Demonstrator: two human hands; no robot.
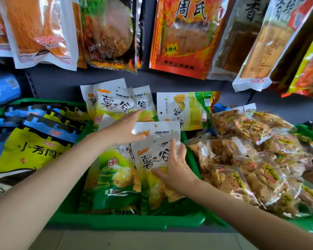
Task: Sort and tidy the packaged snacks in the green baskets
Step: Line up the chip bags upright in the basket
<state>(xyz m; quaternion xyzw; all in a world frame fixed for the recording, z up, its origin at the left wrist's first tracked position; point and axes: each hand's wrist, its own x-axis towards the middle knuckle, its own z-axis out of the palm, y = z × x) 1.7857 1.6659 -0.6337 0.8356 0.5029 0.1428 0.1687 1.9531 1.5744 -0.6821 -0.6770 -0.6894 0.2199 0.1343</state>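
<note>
Though far from finished, judged partly sorted — three green baskets in view, each mostly keeping to one kind of snack. Left basket (43, 101): filled with blue-and-yellow packets (31, 150), overlapping, at least four, exact count not clear. Middle basket (126, 221): white-and-green chip packets, some standing at the back (116, 101), some lying flat at the front (114, 179); roughly three upright and three or four flat, overlaps hiding the rest. Right basket (307, 131): heaped with clear bags of fried crackers (251, 159), about five or six, loosely piled and spilling toward the middle basket. Lying sideways between middle and right baskets, one white-and-green packet (186, 109) — out of line with its fellows, likely needing to be turned and filed. Above, hung on the wall, a row of large orange and red pouches (186, 35), seemingly no part of the job.

Left to do, as judged: straightening the flat packets in the middle basket, righting the sideways one, squaring the cracker heap.

Left hand (123, 129): fingers straight and relaxed, laid against the upright packets and the top edge of the uppermost flat packet (155, 150), gripping nothing. Right hand (173, 166): fingers spread and released, resting flat on the face of that same packet, pressing rather than pinching.
</note>
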